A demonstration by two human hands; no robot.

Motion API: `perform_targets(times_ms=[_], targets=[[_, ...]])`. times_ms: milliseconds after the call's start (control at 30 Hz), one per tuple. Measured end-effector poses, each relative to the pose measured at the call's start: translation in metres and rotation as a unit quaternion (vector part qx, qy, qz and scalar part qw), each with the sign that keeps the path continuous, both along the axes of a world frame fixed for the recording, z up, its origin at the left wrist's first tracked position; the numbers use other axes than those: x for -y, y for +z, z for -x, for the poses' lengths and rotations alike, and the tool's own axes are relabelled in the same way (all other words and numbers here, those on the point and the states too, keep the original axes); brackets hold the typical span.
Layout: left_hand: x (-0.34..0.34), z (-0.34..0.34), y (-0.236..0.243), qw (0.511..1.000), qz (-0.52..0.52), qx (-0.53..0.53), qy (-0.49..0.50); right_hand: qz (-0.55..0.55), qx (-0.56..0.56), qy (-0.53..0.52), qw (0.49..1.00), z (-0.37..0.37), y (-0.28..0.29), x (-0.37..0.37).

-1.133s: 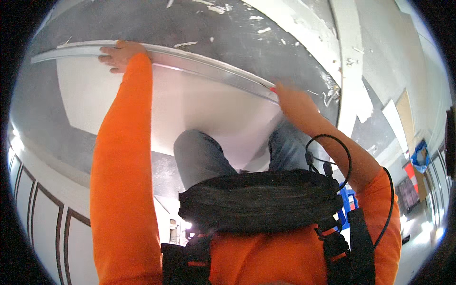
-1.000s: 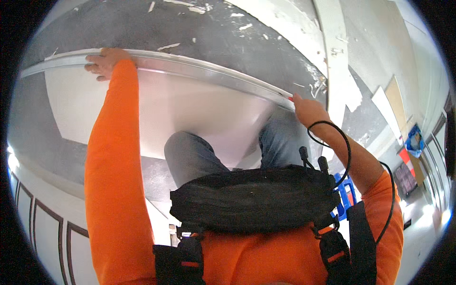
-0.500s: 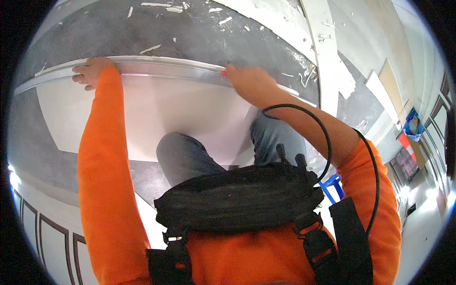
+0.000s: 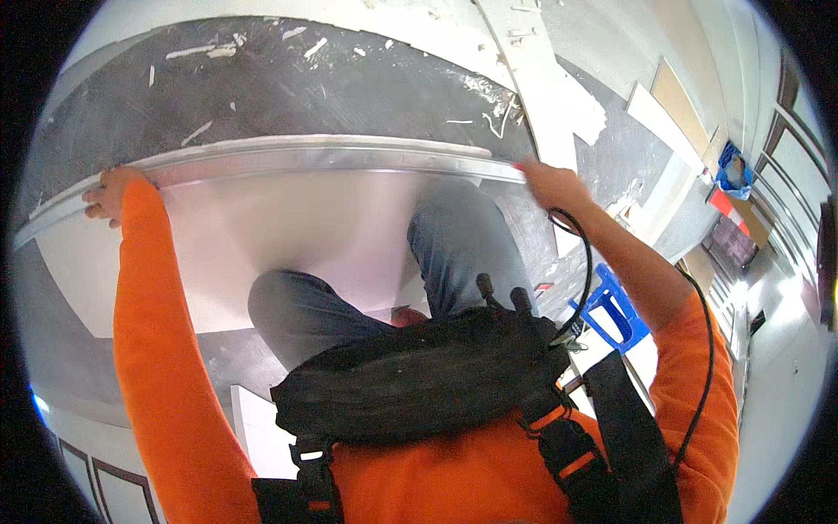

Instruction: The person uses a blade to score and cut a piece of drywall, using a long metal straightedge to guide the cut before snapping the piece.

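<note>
A long silver metal strip (image 4: 288, 159) lies across a white board (image 4: 209, 244) on the dark grey floor. My left hand (image 4: 118, 190) rests on the strip toward its left end, fingers spread over its edge. My right hand (image 4: 546, 185) is closed around a small red tool (image 4: 520, 168) at the strip's right part; most of the tool is hidden in my grip. My jeans-clad knees (image 4: 458, 236) are at the board's near side, below the strip.
Scraps (image 4: 201, 51) litter the grey floor above the strip. A long white plank (image 4: 546, 113) runs along the upper right, near leaning boards (image 4: 676, 96). A blue plastic stool (image 4: 611, 306) is at my right, a blue bag (image 4: 733, 170) farther off, a black pouch (image 4: 419, 367) at my waist.
The view has shifted, with the strip now lower and more level. My right hand moved leftward along the strip, then back to the right. My left hand stayed on the strip.
</note>
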State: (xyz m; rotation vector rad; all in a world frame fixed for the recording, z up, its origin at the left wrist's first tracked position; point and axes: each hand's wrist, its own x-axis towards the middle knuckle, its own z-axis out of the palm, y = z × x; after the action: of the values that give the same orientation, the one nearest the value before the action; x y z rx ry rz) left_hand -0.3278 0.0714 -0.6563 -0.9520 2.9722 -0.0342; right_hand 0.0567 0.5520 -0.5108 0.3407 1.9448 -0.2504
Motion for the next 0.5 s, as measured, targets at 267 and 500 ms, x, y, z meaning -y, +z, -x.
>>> perform_targets(times_ms=[267,500], targets=[[-0.009,0.002,0.006,0.997,-0.043,-0.044,0.055,0.117,-0.054,0.049,0.990,0.119,-0.035,0.107],[0.037,0.010,-0.030,0.994,0.087,0.031,-0.064,0.001,-0.039,0.002,0.999,-0.021,-0.031,-0.003]])
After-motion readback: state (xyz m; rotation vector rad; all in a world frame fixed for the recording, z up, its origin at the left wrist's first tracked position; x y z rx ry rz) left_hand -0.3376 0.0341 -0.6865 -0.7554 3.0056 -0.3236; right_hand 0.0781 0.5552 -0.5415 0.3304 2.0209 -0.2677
